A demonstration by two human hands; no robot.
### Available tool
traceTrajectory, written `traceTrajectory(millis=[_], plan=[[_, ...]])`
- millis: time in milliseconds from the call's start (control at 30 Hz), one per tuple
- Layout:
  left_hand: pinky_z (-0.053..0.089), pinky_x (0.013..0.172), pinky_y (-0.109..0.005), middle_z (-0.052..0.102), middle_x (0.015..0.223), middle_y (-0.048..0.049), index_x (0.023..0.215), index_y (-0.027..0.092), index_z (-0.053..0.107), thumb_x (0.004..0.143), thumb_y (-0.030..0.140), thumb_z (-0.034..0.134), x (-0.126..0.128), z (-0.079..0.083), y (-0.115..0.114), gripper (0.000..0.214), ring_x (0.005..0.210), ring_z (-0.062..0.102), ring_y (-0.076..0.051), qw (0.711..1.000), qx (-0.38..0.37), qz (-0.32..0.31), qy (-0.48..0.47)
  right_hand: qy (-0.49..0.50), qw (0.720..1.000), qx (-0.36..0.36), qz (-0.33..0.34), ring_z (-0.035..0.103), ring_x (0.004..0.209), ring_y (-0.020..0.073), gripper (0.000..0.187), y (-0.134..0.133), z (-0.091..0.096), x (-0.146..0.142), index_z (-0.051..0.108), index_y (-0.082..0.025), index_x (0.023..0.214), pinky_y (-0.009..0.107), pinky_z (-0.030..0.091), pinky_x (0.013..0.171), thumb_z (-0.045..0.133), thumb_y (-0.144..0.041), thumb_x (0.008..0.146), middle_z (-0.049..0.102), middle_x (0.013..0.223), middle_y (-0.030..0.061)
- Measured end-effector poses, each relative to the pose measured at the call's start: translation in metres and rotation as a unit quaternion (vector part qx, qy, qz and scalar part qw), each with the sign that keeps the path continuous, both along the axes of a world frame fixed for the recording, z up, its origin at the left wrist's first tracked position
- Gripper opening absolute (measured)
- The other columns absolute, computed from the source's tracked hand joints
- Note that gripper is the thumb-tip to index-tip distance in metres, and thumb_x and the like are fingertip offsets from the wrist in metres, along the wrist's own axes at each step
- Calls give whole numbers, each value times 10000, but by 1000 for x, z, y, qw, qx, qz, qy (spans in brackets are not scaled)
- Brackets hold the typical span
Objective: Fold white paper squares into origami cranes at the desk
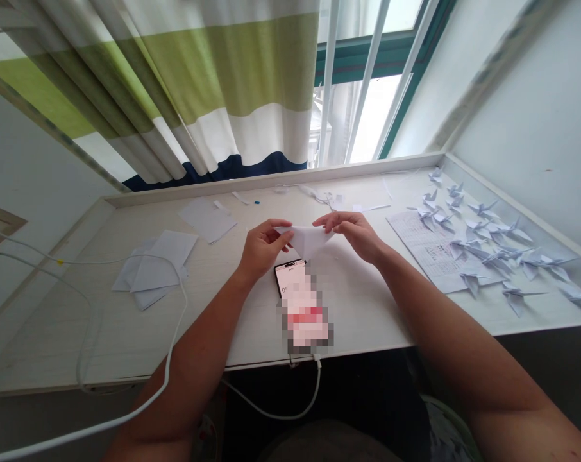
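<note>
- As seen from above, long white desk (pixel 79 333) under a window (pixel 367 83), striped curtain (pixel 213 83) beside it
- On the right of the desk, rows of paper cranes (pixel 483 237) on and around a printed sheet (pixel 422 247)
- On the left, a pile of loose white paper squares (pixel 158 273)
- Just below the hands, a phone (pixel 286 277), its screen partly blurred
- Left hand (pixel 264 247) and right hand (pixel 351 234) about equally near, fingers closed, pinching opposite corners of a folded white paper (pixel 307 240)
- That paper held just off the desk, long axis running sideways between the hands, point down toward the phone
</note>
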State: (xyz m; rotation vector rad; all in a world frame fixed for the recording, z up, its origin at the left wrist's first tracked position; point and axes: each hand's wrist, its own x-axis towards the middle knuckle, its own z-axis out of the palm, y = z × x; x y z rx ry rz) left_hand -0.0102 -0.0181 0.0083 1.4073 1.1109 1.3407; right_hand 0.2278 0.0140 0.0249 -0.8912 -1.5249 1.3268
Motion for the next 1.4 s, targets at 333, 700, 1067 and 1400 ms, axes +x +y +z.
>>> traceTrajectory(millis=[333, 700, 1067, 1400], plan=[[527, 693, -269, 737, 793, -12, 990, 178, 743, 690, 406, 922, 12, 2, -5, 417, 723, 665, -137, 997, -11, 7, -71, -121, 987, 48, 99, 719, 820, 188, 282, -13, 3, -15, 798, -212, 903, 368, 568, 816, 779, -491, 873, 790, 866, 36], [561, 727, -301, 787, 831, -44, 862, 183, 819, 676, 464, 932, 17, 7, -9, 356, 751, 688, -153, 992, -18, 45, -116, -41, 982, -46, 179, 668, 724, 144, 277, -17, -12, -21, 782, -189, 927, 277, 500, 624, 774, -464, 895, 766, 842, 33], [542, 657, -276, 789, 796, -50, 842, 182, 829, 788, 433, 856, 16, 5, -14, 258, 702, 693, -160, 1000, 8, 27, -10, 38, 997, 12, 62, 697, 904, 174, 221, -20, 0, -29, 805, -220, 957, 337, 579, 824, 834, -409, 847, 771, 945, 40], [577, 685, -279, 808, 828, -58, 832, 194, 820, 844, 451, 809, 15, 12, -20, 258, 745, 735, -178, 995, 35, -1, 96, 31, 998, 31, 50, 654, 774, 157, 255, -21, 0, -28, 792, -187, 826, 323, 538, 735, 829, -437, 853, 736, 794, 34]])
